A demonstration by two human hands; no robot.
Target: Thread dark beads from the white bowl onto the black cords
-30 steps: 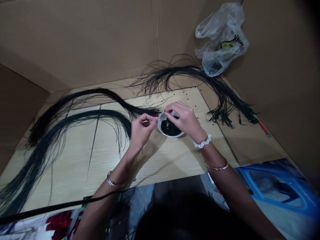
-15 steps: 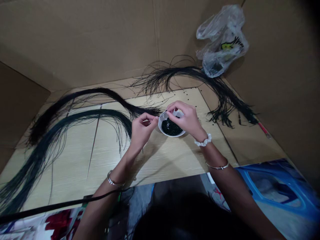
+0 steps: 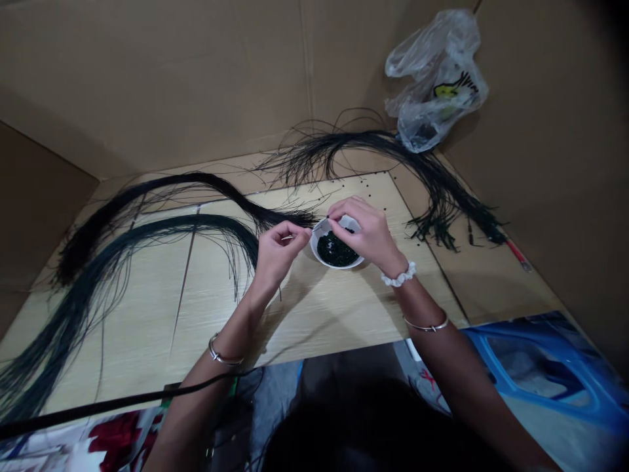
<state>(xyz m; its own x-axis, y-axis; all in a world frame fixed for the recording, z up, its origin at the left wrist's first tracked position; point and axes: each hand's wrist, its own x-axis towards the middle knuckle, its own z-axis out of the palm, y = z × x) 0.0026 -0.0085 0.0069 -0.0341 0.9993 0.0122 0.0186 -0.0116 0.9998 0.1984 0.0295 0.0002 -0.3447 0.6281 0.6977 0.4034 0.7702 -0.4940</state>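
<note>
Head view: your left hand (image 3: 278, 252) pinches a thin strand (image 3: 289, 237). Your right hand (image 3: 366, 233) has its fingers closed in a pinch over the round white bowl (image 3: 344, 266) of glossy dark beads (image 3: 334, 249), which sits mid-counter (image 3: 319, 314) on pale woodgrain beside long black cords (image 3: 147, 229).

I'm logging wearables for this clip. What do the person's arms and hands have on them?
Both forearms are bare: no sleeves, no gloves. The left hand has a thin silver bangle on its wrist. The right hand has a white bracelet, knobbly like beads, at the wrist and a second silver bangle higher up the forearm. No rings show.
</note>
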